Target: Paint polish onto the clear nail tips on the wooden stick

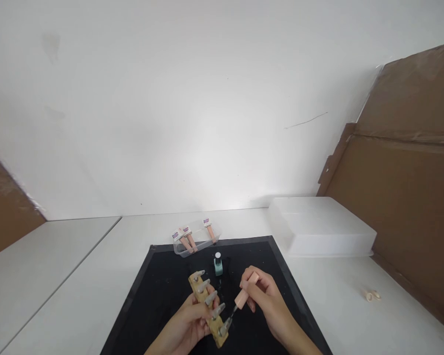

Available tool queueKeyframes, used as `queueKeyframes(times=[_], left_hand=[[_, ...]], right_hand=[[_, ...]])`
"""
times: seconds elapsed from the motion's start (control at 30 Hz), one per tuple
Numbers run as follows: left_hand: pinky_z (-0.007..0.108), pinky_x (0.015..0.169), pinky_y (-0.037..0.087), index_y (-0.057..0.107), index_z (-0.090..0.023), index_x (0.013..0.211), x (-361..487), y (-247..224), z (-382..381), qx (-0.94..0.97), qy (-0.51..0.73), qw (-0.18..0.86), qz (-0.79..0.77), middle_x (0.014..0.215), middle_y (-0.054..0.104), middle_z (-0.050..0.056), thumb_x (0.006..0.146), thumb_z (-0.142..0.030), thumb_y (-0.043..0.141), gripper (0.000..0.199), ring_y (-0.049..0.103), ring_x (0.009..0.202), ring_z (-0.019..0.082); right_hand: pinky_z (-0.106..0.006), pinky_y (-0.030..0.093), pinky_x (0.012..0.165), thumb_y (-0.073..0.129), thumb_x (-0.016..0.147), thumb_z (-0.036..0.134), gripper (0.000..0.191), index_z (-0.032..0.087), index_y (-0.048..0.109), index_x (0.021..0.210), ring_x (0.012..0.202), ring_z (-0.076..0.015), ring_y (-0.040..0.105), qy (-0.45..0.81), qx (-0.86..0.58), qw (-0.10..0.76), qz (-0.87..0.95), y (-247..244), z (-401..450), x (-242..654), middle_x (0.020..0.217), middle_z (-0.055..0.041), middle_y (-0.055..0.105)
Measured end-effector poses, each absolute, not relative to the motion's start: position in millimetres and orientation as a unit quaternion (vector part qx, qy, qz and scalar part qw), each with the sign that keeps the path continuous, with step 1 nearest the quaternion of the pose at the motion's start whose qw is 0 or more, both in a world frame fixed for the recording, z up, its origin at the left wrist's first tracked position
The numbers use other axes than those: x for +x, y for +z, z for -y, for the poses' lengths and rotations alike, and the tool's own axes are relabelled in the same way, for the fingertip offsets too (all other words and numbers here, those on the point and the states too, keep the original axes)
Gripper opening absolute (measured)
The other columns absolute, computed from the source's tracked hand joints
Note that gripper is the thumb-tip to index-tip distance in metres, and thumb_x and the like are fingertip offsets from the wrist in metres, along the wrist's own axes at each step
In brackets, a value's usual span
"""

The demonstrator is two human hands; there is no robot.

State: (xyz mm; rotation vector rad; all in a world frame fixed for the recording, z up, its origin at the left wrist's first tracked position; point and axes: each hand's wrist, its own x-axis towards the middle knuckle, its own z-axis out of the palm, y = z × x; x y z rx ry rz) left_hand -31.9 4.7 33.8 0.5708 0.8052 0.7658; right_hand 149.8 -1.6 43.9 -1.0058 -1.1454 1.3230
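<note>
My left hand (194,318) is closed around a wooden strip (215,326), which carries several clear nail tips (211,297) in a slanting row. Between the fingers of my right hand (261,296) is a pink tube (241,299), tilted down to the left. Its thin dark tip meets or nearly meets the lowest nail tip. Just beyond the strip, a small mint-green bottle (218,267) with a dark neck and white top stands upright on the black mat (163,276).
A clear tray (185,253) holding three pink tubes with printed labels sits at the mat's back edge. To the right is a white plastic box (321,227). Small beige rings (370,296) lie farther right. Brown cardboard (403,197) lines the right side; a white wall rises behind.
</note>
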Motion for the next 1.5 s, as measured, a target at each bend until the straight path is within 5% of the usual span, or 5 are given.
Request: queueKeyframes(times=[0.2, 0.47, 0.8, 1.2, 1.5], left_hand=[[0.027, 0.066, 0.037, 0.054, -0.018, 0.076, -30.2, 37.8, -7.0, 0.258, 0.363, 0.809, -0.384, 0.069, 0.054, -0.004, 0.056, -0.002, 0.055, 0.025, 0.047, 0.061, 0.009], [0.026, 0.064, 0.035, 0.054, -0.018, 0.079, -33.4, 27.2, -5.5, 0.244, 0.373, 0.807, -0.387, 0.069, 0.053, -0.004, 0.055, -0.004, 0.057, 0.027, 0.046, 0.058, 0.008], [0.025, 0.064, 0.036, 0.055, -0.018, 0.078, -33.3, 31.1, -6.8, 0.239, 0.373, 0.809, -0.387, 0.07, 0.054, -0.004, 0.057, -0.004, 0.059, 0.025, 0.05, 0.061, 0.009], [0.027, 0.073, 0.04, 0.058, -0.016, 0.081, -35.2, 25.7, -7.3, 0.204, 0.386, 0.809, -0.393, 0.071, 0.059, -0.004, 0.058, -0.004, 0.063, 0.026, 0.053, 0.06, 0.008], [0.022, 0.059, 0.038, 0.059, -0.014, 0.079, -32.3, 30.3, -10.4, 0.194, 0.386, 0.811, -0.396, 0.065, 0.059, -0.004, 0.056, -0.004, 0.062, 0.026, 0.054, 0.058, 0.008]], right_hand=[[-0.021, 0.026, 0.042, 0.061, 0.075, 0.043, 0.028, 0.016, 0.057, 0.069, 0.042, -0.0075, 0.035, 0.582, -0.357, 0.489, 0.543, 50.9, 7.3, 150.3, 0.054, 0.0047, 0.045], [-0.019, 0.026, 0.04, 0.058, 0.074, 0.029, 0.02, 0.018, 0.048, 0.061, 0.038, -0.0079, 0.033, 0.533, -0.452, 0.534, 0.475, 45.4, -0.3, 147.6, 0.045, 0.0043, 0.053], [-0.021, 0.026, 0.041, 0.061, 0.076, 0.043, 0.028, 0.016, 0.059, 0.07, 0.043, -0.0075, 0.037, 0.563, -0.342, 0.515, 0.549, 47.9, 6.4, 151.9, 0.058, 0.0028, 0.048], [-0.021, 0.029, 0.042, 0.059, 0.077, 0.033, 0.023, 0.019, 0.05, 0.061, 0.042, -0.0098, 0.041, 0.503, -0.424, 0.563, 0.5, 46.0, 2.1, 147.7, 0.05, 0.0031, 0.054], [-0.022, 0.028, 0.044, 0.062, 0.077, 0.039, 0.023, 0.016, 0.06, 0.071, 0.046, -0.0086, 0.039, 0.527, -0.341, 0.537, 0.563, 48.3, 7.7, 150.9, 0.062, 0.002, 0.048]])
